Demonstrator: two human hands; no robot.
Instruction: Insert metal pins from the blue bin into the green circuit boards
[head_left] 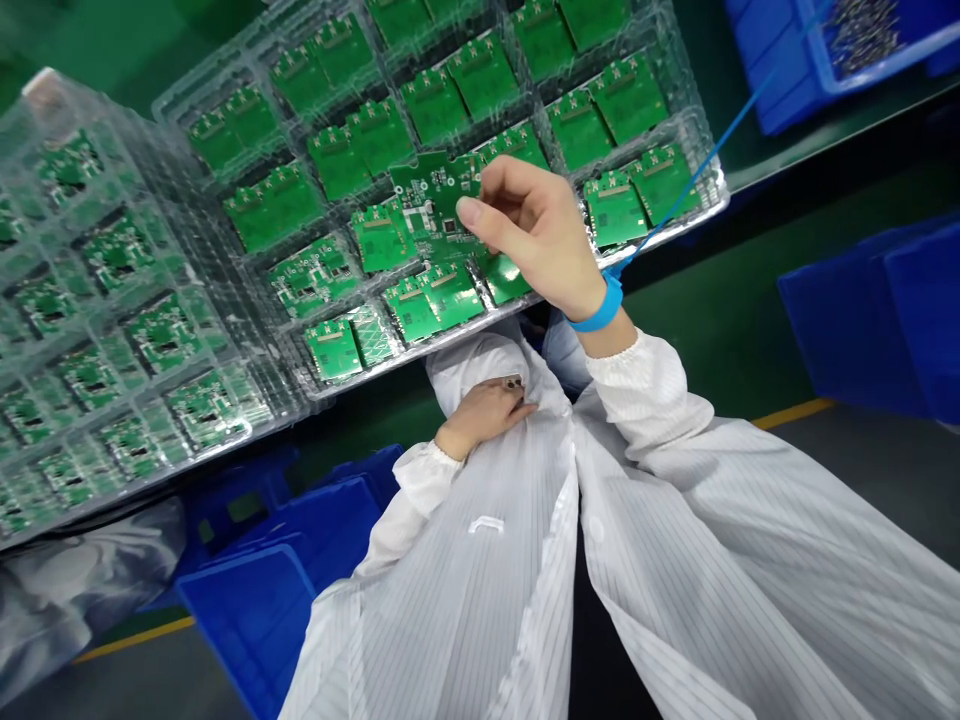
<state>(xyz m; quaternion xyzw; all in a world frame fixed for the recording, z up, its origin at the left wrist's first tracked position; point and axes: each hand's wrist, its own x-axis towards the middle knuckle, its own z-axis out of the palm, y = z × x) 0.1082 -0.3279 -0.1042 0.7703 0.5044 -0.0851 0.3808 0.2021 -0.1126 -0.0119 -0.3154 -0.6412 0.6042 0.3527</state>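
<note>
My right hand [536, 235] pinches a green circuit board [439, 215] between thumb and fingers. The board is tilted above a clear plastic tray [289, 140], its chips and connectors facing up. A blue wrist strap [600, 305] with a cord circles that wrist. Pairs of green boards [435, 300] lie in the tray's compartments; one front compartment holds a single board [334, 348] beside a bare space. Lower down, my left hand [484, 412] lies on the white striped coat over my lap, fingers gently bent. A small metallic item, perhaps a ring, shows at its fingers.
At left stands a stack of clear trays [255, 300] holding more boards. A blue bin [787, 65] with small metal parts sits at upper right. Blue crates [247, 610] are below the table at left, and another blue crate [885, 310] is at right.
</note>
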